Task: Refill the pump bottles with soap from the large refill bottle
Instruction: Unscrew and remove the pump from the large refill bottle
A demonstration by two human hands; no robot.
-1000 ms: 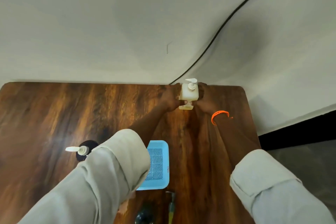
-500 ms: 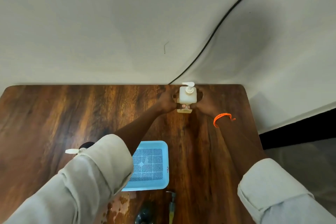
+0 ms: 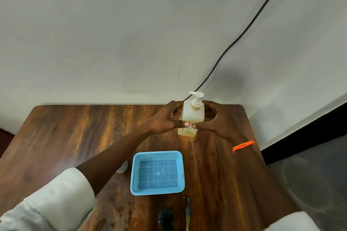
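Pale, translucent plastic is what your hands are wrapped around: the pump bottle [image 3: 192, 116] stands upright at the far edge of the table [image 3: 75, 133], just short of the wall, with your left hand [image 3: 165, 121] curled round its left side and your right hand [image 3: 214, 122] round its right, thumbs meeting low on the front over the label. It is squarish in the body, with a white pump head [image 3: 196, 98] on a short neck, and a yellowish tint shows through the walls; how full it is you cannot tell from here. Judge it as light and somewhat squeezable, so a hard grip on the flat sides may flex them, and any soap on the plastic would make it slick. The firmest hold looks to be low on the body with one hand while the other turns the collar under the pump; lifting by the nozzle seems risky. Nearer you sit a blue tray [image 3: 157, 154], and a dark object with a thin pump tube [image 3: 187, 210] lies at the near edge.
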